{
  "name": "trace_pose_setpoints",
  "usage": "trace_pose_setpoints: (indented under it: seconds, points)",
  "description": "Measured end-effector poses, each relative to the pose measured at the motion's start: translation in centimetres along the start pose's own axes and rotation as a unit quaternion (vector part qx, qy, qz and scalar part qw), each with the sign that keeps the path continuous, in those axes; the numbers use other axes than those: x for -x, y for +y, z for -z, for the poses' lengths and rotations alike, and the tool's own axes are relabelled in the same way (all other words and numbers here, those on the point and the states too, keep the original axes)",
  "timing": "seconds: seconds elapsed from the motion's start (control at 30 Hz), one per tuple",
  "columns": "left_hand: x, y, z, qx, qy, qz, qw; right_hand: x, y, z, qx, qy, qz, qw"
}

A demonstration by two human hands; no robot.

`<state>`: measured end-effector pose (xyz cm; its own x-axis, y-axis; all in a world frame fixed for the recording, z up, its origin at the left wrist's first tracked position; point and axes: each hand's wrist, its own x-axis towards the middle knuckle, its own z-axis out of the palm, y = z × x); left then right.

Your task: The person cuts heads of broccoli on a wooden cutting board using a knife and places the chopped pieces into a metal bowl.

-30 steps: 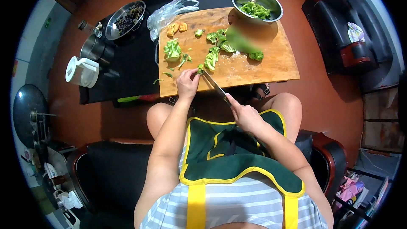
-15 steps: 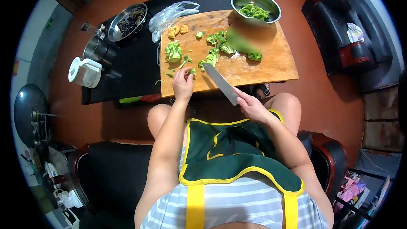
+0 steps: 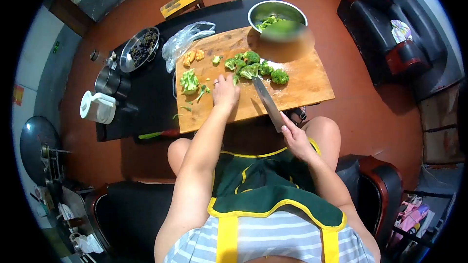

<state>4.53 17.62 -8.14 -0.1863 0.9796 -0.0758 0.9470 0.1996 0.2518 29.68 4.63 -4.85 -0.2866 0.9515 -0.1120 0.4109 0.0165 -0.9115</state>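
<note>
My left hand is over the wooden cutting board, its fingers bent around a small green broccoli piece. In my right hand is the handle of a wide-bladed knife, whose tip touches or nearly touches a broccoli floret. More florets lie beside it on the board. A pale green broccoli stalk and small trimmings lie to the left, with yellowish pieces behind them.
A steel bowl of cut broccoli stands at the board's back right. On the black table are a basin of dark grapes, a plastic bag, metal pots and a white-lidded jug. A blurred patch covers part of the board.
My left hand has moved forward and right toward the florets with a piece. The knife has shifted to the right, toward the florets. The whole view has shifted slightly.
</note>
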Motion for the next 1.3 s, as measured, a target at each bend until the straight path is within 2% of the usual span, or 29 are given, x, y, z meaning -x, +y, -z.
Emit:
trace_pose_setpoints:
  seconds: [0.07,0.13,0.17,0.27,0.4,0.5,0.57,0.6,0.63,0.7,0.77,0.8,0.83,0.87,0.93,1.03,1.1,1.13,1.2,1.27,1.3]
  points:
    - [-0.2,-1.0,0.2,0.012,0.04,-0.01,0.999,0.0,0.0,0.4,-0.023,-0.004,-0.031,0.999]
    - [-0.6,-2.2,0.9,0.055,0.058,-0.017,0.997,-0.1,0.5,0.6,-0.022,-0.001,-0.022,1.0]
    - [-1.2,-2.7,1.2,0.101,0.039,0.025,0.994,-0.1,0.2,0.9,-0.03,-0.007,-0.028,0.999]
    - [-2.0,-2.3,2.8,0.073,0.036,0.02,0.996,-0.5,0.7,1.3,-0.055,-0.021,-0.044,0.997]
    - [-2.7,-1.1,2.6,0.028,0.002,0.008,1.0,-0.7,0.1,2.0,-0.1,-0.073,-0.119,0.985]
    - [-2.8,0.2,2.8,0.009,-0.038,0.014,0.999,-0.5,1.5,1.5,-0.098,-0.035,-0.016,0.994]
    - [-4.0,1.3,4.6,0.026,-0.027,0.025,0.999,-0.7,3.7,0.4,-0.064,0.027,0.099,0.993]
    - [-4.8,1.8,5.6,0.035,-0.02,0.031,0.999,-0.6,2.7,1.3,-0.085,-0.016,0.041,0.995]
    - [-6.7,2.1,6.4,0.079,0.013,0.016,0.997,-0.4,1.7,2.2,-0.102,-0.056,-0.019,0.993]
    - [-11.6,4.1,7.8,0.159,0.073,-0.016,0.984,-0.7,1.3,2.6,-0.099,-0.085,-0.055,0.99]
    - [-15.1,8.1,10.0,0.206,0.107,-0.036,0.972,-0.8,1.5,2.5,-0.098,-0.084,-0.045,0.991]
    - [-16.9,10.1,10.9,0.234,0.073,-0.007,0.969,-0.9,1.4,2.5,-0.1,-0.083,-0.045,0.99]
    - [-18.1,11.4,11.0,0.25,0.104,-0.011,0.962,-1.0,1.3,2.5,-0.101,-0.082,-0.045,0.991]
    - [-17.9,13.3,12.3,0.273,0.072,0.016,0.959,-1.0,1.2,2.6,-0.101,-0.08,-0.046,0.991]
    - [-18.5,14.8,11.8,0.349,0.099,0.025,0.931,-0.8,1.8,2.0,-0.099,-0.041,-0.007,0.994]
    - [-18.7,13.2,12.1,0.315,0.058,0.007,0.947,-0.7,2.5,1.5,-0.101,-0.017,0.011,0.995]
    - [-19.9,9.2,11.5,0.145,-0.09,-0.066,0.983,-0.4,2.4,1.4,-0.099,-0.018,0.004,0.995]
    - [-19.7,7.9,11.6,0.056,-0.162,-0.101,0.98,-0.4,2.1,1.5,-0.094,-0.019,-0.001,0.995]
    - [-16.8,5.8,10.2,-0.111,-0.23,-0.146,0.956,-0.4,1.9,1.2,-0.072,-0.017,0.01,0.997]
    - [-14.1,3.4,7.7,-0.108,-0.273,-0.139,0.946,-0.5,2.0,0.7,-0.036,-0.008,0.044,0.998]
    - [-13.7,1.6,5.5,-0.111,-0.225,-0.176,0.952,-0.5,1.8,0.6,-0.024,-0.014,0.047,0.999]
